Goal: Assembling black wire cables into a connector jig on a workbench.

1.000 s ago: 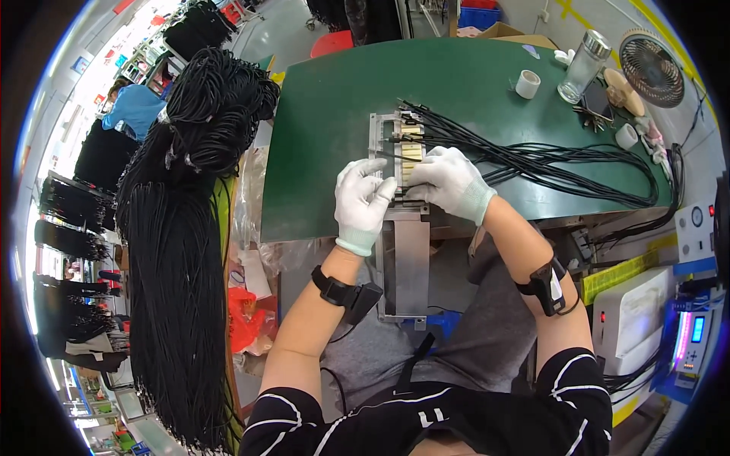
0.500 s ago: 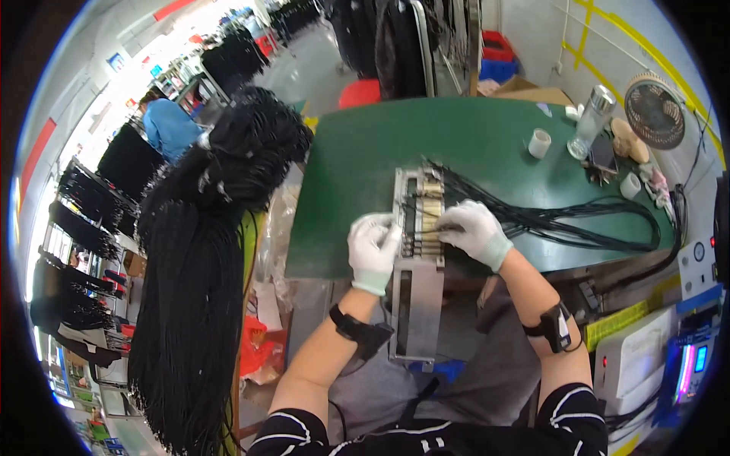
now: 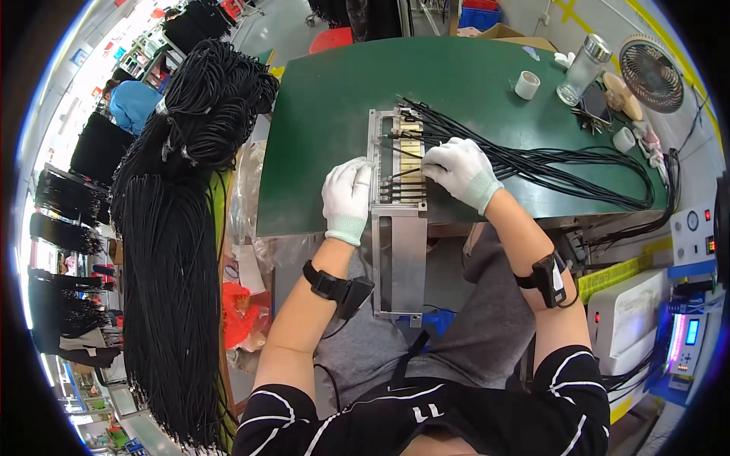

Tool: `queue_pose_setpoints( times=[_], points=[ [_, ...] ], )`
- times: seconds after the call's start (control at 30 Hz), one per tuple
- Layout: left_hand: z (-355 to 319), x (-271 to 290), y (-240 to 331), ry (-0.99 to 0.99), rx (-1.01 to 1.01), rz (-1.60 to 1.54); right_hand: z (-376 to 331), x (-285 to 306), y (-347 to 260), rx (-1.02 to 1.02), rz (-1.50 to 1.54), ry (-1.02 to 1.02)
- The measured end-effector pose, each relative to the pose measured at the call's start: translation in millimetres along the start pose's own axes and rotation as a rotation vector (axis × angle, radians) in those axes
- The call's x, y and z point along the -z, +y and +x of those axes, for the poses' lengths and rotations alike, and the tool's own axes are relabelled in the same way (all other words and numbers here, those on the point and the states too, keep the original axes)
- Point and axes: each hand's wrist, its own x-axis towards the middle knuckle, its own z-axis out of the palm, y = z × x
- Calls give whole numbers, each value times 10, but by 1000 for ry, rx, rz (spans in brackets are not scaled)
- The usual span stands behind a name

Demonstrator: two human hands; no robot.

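While the gloved left hand (image 3: 347, 199) presses flat, gripping nothing, on the metal cable fixture (image 3: 397, 220) overhanging the green table (image 3: 334, 129), the right hand (image 3: 458, 170) pinches a black cable (image 3: 547, 163), best seated squarely into its slot.

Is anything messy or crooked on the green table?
Nothing looks broken or spilled. The metal jig sticks out past the table edge over the person's lap, steadied by the left hand. The right hand rests on the black cables, which fan loosely.
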Motion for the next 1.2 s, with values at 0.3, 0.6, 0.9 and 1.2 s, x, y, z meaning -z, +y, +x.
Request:
queue_pose_setpoints(
  times=[0.3, 0.6, 0.9, 1.2],
  points=[
    [-1, -8, -18, -1, -5, 46, 5, -27, -18, 15, 14, 59],
    [7, -43, 225, -130, -212, 246, 50, -59, -125, -31, -117, -48],
    [7, -105, 177, -230, -336, 451, 141, -66, 90, -141, -261, -13],
    [92, -35, -114, -49, 54, 18, 139, 80, 127, 149, 24, 22]
  ],
)
